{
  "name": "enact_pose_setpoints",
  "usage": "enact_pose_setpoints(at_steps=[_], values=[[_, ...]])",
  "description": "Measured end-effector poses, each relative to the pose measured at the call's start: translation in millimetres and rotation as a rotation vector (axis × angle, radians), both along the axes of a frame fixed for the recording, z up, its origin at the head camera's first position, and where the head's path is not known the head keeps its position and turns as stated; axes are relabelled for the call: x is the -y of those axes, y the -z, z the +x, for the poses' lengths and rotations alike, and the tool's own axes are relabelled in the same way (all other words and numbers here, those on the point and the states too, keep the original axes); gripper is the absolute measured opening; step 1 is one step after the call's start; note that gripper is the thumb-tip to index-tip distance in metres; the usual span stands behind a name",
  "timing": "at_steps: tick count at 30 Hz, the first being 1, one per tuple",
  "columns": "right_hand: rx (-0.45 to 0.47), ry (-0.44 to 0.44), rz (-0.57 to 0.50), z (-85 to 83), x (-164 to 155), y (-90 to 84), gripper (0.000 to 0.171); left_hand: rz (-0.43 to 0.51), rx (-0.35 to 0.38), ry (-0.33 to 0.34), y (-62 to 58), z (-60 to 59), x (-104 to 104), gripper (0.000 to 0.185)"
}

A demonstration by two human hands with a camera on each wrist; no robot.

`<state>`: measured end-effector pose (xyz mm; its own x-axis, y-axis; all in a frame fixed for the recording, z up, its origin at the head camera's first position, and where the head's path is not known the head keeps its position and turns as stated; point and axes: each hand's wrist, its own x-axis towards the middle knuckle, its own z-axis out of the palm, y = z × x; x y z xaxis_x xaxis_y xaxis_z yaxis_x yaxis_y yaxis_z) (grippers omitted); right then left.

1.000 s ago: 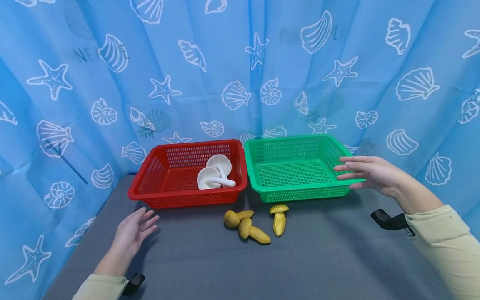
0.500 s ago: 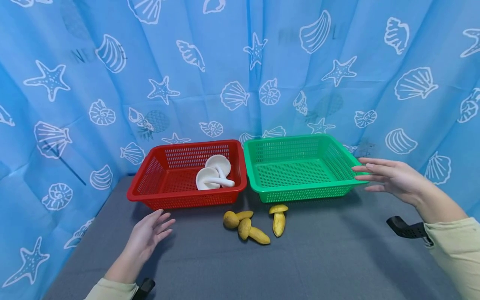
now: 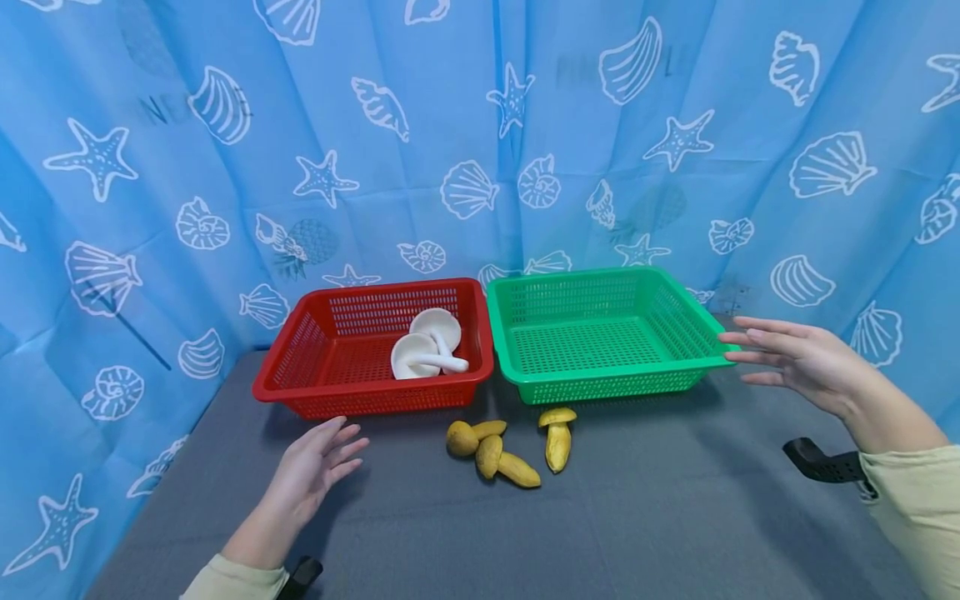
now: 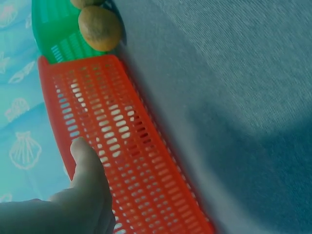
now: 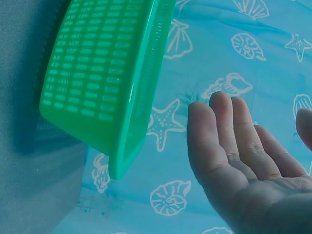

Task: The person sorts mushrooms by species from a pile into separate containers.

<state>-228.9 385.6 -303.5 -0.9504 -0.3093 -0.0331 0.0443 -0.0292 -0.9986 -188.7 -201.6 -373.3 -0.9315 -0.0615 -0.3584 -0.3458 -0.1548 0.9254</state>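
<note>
Two white mushrooms (image 3: 423,346) were seated in the red basket (image 3: 375,403); three yellow mushrooms (image 3: 515,470) lay on the desk (image 3: 615,533), not yet basketed. My left hand (image 3: 309,471), before that basket, and right hand (image 3: 806,358), beside the green basket (image 3: 615,386), held nothing, fingers extended.

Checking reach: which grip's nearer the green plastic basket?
Right. Right grip is beside the right end of the green plastic basket; left grip is well left, in front of the red plastic basket.
</note>
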Motion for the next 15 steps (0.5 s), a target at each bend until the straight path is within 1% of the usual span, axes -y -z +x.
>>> enact_pose_setpoints(at_steps=[5,9,15], values=[[-0.018,0.026,0.001,1.0,-0.7,2.1,0.037,-0.009,-0.003,0.010,0.0,-0.7,-8.2,0.062],[-0.019,0.086,0.005,0.2,0.0,6.2,0.031,-0.005,-0.015,0.014,1.6,-0.9,-13.5,0.057],[-0.010,0.143,-0.051,-0.5,-1.6,11.6,0.023,0.018,-0.010,0.029,1.5,0.4,-20.8,0.054]])
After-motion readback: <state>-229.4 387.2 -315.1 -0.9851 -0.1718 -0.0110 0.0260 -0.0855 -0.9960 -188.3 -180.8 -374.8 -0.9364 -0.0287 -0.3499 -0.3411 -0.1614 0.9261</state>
